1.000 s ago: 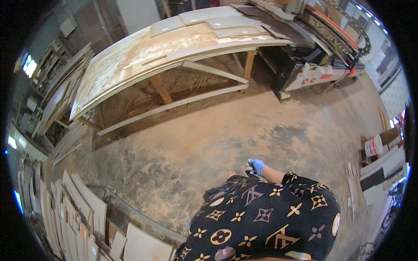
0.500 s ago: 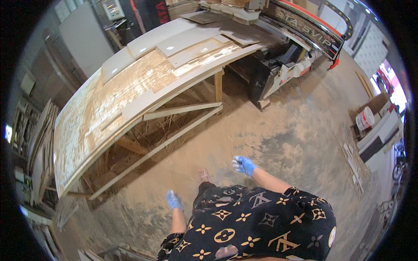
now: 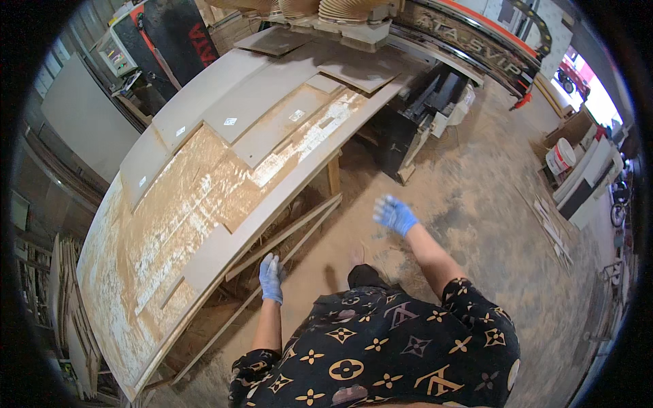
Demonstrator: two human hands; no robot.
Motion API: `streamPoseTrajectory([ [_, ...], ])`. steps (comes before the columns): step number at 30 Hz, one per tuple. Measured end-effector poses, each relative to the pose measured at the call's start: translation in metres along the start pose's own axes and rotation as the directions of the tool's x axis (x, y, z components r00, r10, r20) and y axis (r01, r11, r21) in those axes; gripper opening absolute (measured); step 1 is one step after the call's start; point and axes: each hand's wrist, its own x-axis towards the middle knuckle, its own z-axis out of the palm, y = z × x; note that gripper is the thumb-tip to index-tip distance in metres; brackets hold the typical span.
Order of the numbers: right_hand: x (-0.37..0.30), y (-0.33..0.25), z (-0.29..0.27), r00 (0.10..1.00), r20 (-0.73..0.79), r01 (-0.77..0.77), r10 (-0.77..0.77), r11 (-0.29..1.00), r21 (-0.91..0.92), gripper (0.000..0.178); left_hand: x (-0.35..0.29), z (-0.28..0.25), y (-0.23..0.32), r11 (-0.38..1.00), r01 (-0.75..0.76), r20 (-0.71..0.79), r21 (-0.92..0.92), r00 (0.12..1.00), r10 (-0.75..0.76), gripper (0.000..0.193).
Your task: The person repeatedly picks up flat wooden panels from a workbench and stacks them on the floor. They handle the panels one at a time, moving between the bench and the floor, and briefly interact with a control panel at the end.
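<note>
My left hand [image 3: 271, 277], in a blue and white work glove, hangs beside the near edge of a large dusty work table [image 3: 224, 268]. Its fingers point forward, loosely bent, and nothing shows in them. To the right, over the floor, I hold out my right hand [image 3: 394, 214] in a matching glove, its fingers a little apart and empty. Cut grey panels lie on the table: a narrow panel [image 3: 275, 136] with a white label, a panel [image 3: 160, 153] farther left, and a dark panel [image 3: 364, 68] close to the machine.
A cutting machine's gantry [image 3: 469, 41] spans the table's far end, with ribbed hoses [image 3: 350, 9] above. Sawdust covers the floor [image 3: 469, 197]. A white bucket [image 3: 561, 156] and thin offcut strips [image 3: 552, 228] sit at the right; wood scraps [image 3: 71, 306] lean at the left.
I have come closer to the table and the machine. Both hands have risen forward; the left is now by the table's edge, and the right has loosened from a more curled shape.
</note>
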Motion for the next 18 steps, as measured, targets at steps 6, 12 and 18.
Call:
streamPoseTrajectory([
  [6,0.195,-0.156,0.091,0.988,-0.052,0.150,-0.146,0.985,0.082,0.024,0.065,0.079,0.058,0.984,-0.074,-0.023,-0.160,0.997,0.072,0.039],
  [12,0.369,-0.266,0.133,0.970,-0.187,0.162,-0.156,0.987,0.014,0.041,0.103,0.117,0.095,0.961,-0.063,-0.129,-0.270,0.991,0.028,0.041],
  [18,0.430,-0.285,0.134,0.921,-0.236,0.328,-0.310,0.944,0.039,0.057,0.122,0.111,0.097,0.926,-0.040,-0.251,-0.374,0.966,-0.060,0.041],
])
